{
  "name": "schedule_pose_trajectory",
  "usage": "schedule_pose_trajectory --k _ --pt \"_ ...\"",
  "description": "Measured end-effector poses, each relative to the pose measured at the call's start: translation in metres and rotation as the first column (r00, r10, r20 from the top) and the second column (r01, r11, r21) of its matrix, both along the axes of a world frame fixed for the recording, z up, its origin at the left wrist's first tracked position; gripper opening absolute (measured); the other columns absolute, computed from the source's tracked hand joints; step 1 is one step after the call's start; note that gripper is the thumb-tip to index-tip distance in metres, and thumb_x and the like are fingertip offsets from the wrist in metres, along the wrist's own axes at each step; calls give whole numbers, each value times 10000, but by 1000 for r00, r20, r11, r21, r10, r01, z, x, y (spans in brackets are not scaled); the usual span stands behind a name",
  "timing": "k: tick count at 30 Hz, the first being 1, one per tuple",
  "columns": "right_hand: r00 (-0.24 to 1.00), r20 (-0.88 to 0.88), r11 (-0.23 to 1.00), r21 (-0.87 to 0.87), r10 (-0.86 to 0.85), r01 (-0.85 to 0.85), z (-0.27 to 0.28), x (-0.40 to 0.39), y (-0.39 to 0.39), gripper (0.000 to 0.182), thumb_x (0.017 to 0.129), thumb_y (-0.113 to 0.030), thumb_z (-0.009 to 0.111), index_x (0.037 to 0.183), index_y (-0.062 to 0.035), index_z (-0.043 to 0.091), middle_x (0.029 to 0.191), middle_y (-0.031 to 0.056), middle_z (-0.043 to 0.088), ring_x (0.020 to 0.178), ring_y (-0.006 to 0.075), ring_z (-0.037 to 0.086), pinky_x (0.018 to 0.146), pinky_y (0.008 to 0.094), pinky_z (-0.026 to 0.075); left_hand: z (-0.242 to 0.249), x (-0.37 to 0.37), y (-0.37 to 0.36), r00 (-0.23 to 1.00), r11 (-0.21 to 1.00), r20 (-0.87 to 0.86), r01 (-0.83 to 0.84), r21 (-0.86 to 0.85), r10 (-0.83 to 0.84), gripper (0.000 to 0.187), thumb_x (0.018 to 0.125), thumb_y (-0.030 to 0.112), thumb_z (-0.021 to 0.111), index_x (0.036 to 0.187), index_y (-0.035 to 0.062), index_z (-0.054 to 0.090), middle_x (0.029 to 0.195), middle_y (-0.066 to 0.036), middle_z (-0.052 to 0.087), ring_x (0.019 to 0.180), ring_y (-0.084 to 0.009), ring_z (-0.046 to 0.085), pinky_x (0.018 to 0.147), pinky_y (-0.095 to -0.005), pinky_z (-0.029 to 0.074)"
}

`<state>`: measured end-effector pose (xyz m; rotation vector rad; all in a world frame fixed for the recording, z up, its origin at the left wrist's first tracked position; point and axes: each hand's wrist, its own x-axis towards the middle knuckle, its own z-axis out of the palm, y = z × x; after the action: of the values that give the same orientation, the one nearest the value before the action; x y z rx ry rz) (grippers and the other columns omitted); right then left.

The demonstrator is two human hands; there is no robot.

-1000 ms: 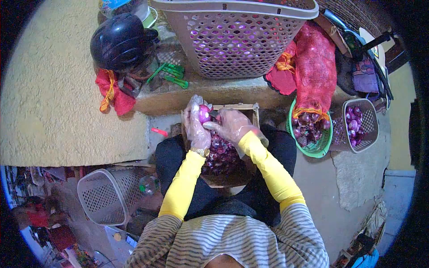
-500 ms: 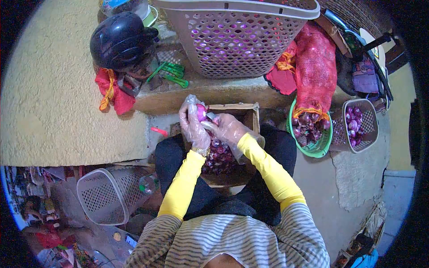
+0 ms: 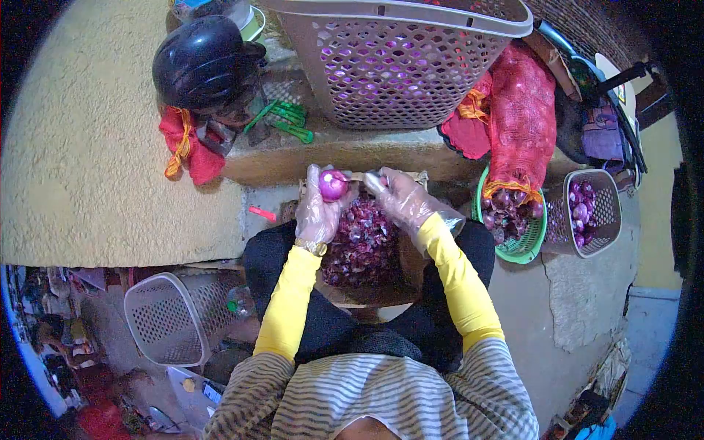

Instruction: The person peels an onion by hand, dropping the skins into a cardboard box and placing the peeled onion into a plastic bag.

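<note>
A smooth purple onion [image 3: 334, 185] is held in my left hand [image 3: 320, 213], which wears a clear plastic glove. To its right, my right hand [image 3: 402, 199], also gloved, is closed on a small knife [image 3: 375, 183] with a pale, shiny surface. The knife and the onion are apart. Below both hands, a cardboard box [image 3: 375, 295] between my legs holds a heap of reddish-purple onion skins [image 3: 361, 246].
A large beige basket [image 3: 403, 81] stands on the ledge ahead, near a black helmet [image 3: 202, 62]. To the right are a red mesh sack [image 3: 522, 110], a green basket [image 3: 534, 246] and a basket of peeled onions [image 3: 581, 213]. Another basket [image 3: 165, 323] lies at left.
My hands have moved apart. The knife has come away from the onion toward the right, and more of the skins in the box shows between my hands.
</note>
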<state>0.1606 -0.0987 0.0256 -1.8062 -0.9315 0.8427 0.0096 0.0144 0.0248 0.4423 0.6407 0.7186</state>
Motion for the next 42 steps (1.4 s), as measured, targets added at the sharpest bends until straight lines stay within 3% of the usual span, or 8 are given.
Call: schedule_pose_trajectory --k 5,10,16,17,19,20,22,42 --pt "926 227 951 -141 301 -274 57 4 -14 606 840 -591 698 1106 -48 661 902 192 708 833 337 699 762 445 525 41 -21 -14 872 793 -437 422 439 -222 601 998 494 555 1309 -15 491 1182 -124 636 1005 -242 661 877 -429 595" --pt "811 527 949 25 255 -315 61 0 -16 708 715 -648 766 1145 -98 650 897 157 714 841 361 695 756 463 545 9 -30 2 889 -56 -447 453 890 97 483 1047 161 510 1508 89 383 1263 -147 627 1074 -232 653 938 -366 559" --pt "789 550 955 -57 274 -292 54 1 -18 741 751 -689 704 1257 -151 645 971 176 722 912 378 696 815 485 544 5 -33 7 795 -138 -581 604 785 173 816 885 -36 614 1580 178 243 1229 -211 663 1040 -364 685 930 -457 530" --pt "790 543 954 -81 284 -288 54 2 -18 738 753 -691 700 1244 -142 651 968 178 721 906 381 696 808 488 543 10 -32 5 795 -138 -581 604 785 173 816 885 -36 614 1580 178 243 1229 -211 663 1040 -364 685 930 -457 530" --pt "772 564 953 -111 293 -281 47 3 -16 724 761 -687 696 1217 -127 660 958 179 720 896 383 695 797 492 540 35 -22 -6 716 569 -619 669 478 -322 826 890 -36 592 1587 195 213 1201 -212 673 1026 -372 688 915 -462 539" --pt "754 584 952 -141 302 -272 44 3 -16 710 768 -684 692 1190 -113 669 948 179 718 887 385 694 786 496 537 51 -19 -13 716 569 -619 670 478 -323 826 890 -36 592 1587 195 213 1201 -212 673 1026 -372 688 915 -462 539" --pt "752 615 961 -36 236 -273 40 2 -16 622 757 -642 726 1020 -84 649 860 157 699 816 376 683 722 482 525 76 -14 -24 759 689 -613 566 452 -221 731 924 701 511 1168 26 652 1007 -79 696 875 -139 662 888 -346 555" --pt "785 595 945 123 173 -302 50 -3 -17 624 720 -606 791 1037 -79 684 799 116 693 746 323 690 685 432 538 37 -6 -5 805 749 -494 541 383 -329 632 977 610 515 1149 19 659 1029 -78 678 920 -135 620 872 -299 506"
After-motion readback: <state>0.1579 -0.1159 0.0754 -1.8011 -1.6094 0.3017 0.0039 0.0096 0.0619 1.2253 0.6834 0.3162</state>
